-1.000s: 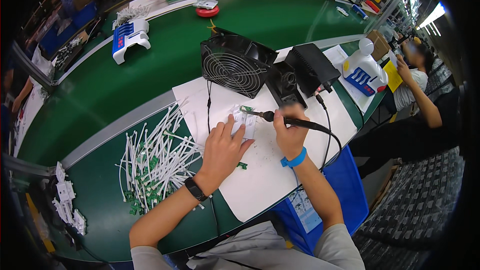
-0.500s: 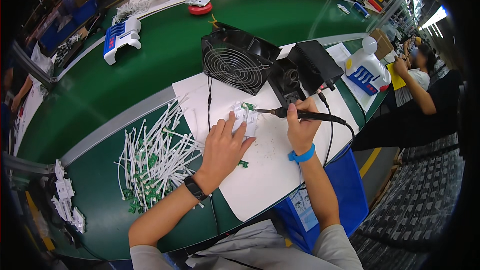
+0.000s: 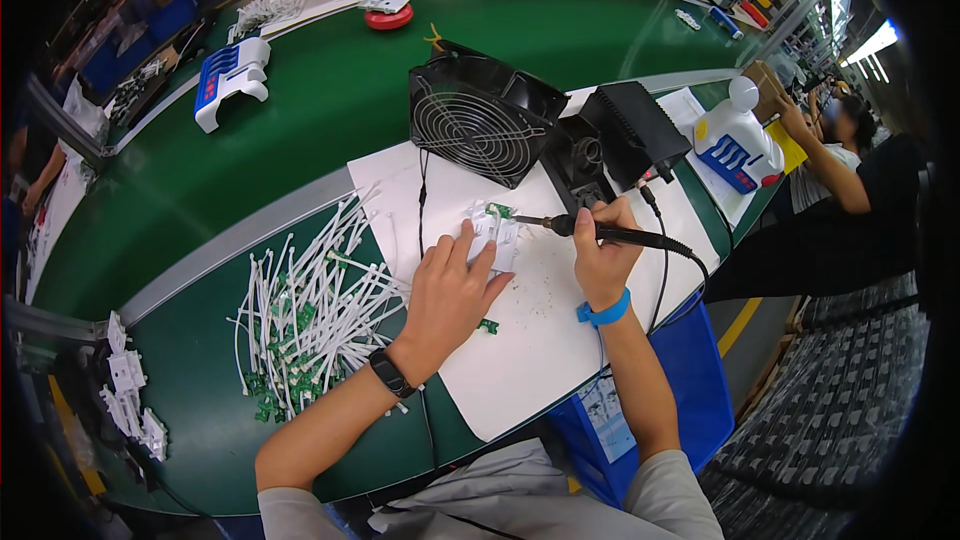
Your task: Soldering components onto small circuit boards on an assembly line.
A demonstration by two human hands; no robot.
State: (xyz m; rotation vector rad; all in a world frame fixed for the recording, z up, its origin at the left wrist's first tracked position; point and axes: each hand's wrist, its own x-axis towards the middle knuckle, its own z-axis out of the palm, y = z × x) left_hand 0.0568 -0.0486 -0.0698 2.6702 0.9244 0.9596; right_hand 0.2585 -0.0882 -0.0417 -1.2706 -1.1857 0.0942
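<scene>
On a white paper sheet (image 3: 540, 340), the left hand (image 3: 447, 292) presses flat on a small white part (image 3: 497, 235) with a green connector. The right hand (image 3: 602, 258), just right of that part, grips a soldering iron (image 3: 600, 232) whose tip points at it. A black fan (image 3: 480, 115) stands beyond the part; a pile of white cables (image 3: 310, 305) lies left.

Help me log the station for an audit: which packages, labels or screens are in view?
White plastic jug with yellow round sticker: right bench edge, behind a white-and-blue fixture.
Printed white-and-blue label: front of the blue bin under the bench, rectangular.
No screens visible.
</scene>
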